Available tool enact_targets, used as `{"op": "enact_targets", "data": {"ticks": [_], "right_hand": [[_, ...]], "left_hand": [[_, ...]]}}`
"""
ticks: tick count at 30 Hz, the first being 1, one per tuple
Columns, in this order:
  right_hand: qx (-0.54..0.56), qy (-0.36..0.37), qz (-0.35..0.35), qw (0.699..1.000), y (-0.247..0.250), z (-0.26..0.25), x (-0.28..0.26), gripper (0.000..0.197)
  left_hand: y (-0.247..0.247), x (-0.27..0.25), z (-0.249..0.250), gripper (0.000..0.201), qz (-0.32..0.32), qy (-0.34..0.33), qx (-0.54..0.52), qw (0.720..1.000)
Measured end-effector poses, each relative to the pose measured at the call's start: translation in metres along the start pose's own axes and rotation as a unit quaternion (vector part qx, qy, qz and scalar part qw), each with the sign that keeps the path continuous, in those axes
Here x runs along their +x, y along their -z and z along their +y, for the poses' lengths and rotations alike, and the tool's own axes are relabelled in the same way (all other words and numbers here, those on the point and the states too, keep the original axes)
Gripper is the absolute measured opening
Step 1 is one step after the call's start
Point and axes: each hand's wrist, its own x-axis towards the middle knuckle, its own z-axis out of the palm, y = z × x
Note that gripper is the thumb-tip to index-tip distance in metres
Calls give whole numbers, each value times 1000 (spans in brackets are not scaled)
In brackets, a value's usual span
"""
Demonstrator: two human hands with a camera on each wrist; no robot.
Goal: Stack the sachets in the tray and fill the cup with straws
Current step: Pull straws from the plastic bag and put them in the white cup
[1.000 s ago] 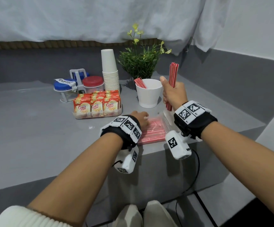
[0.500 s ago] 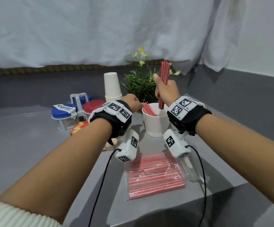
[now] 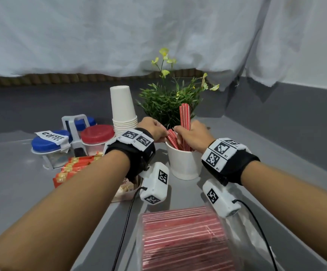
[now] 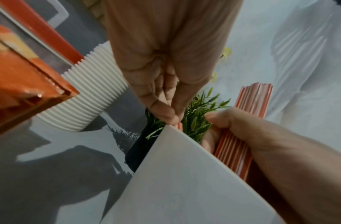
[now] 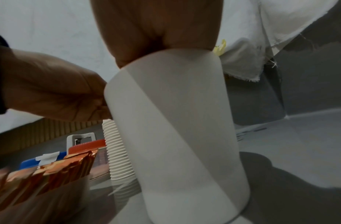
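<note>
A white cup (image 3: 184, 163) stands mid-table in front of the plant. My right hand (image 3: 181, 133) grips an upright bundle of red-and-white straws (image 3: 185, 118), its lower end inside the cup. My left hand (image 3: 163, 133) pinches the tops of the straws in the cup (image 3: 172, 138) that lean left; the left wrist view shows the fingertips (image 4: 169, 113) closed on them at the cup (image 4: 185, 181) rim. Orange sachets (image 3: 74, 165) stand in their tray, partly hidden by my left forearm. In the right wrist view the cup (image 5: 177, 121) hides my right fingers.
A clear bag of straws (image 3: 184, 239) lies near the table's front edge. A stack of paper cups (image 3: 122, 110), a potted plant (image 3: 168, 102) and lidded jars in a rack (image 3: 76, 137) stand behind. A loose sachet (image 3: 125, 187) lies under my left wrist.
My right hand has lowered the straw bundle into the cup. My left hand has left the bag, risen to the cup and taken the straws leaning there.
</note>
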Motion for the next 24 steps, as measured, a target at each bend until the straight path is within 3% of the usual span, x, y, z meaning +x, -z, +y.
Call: {"op": "enact_targets", "data": {"ticks": [7,14,18,20,22,24], "right_hand": [[-90,-6,-80,993,4,-8,-3,42],[-16,-16,-95,995,5,-7,-5,15],[3,-26,-45,999,3,-4,-4,8],[-13,-33,16,999,1,0,-3,18],[-44,-43,67,996,-3,2,-3,12],[-79,-59,75,992,-5,1,-3,8]], "left_hand": [[5,-7,6,31,34,24,-113,993],[9,-17,2,27,17,-3,-120,993],[2,-14,-6,29,-8,-25,-48,999],[-3,-14,-11,35,-29,-46,12,998],[-6,-14,-15,44,-34,-75,107,991],[-6,-15,-17,48,-40,-96,193,976]]}}
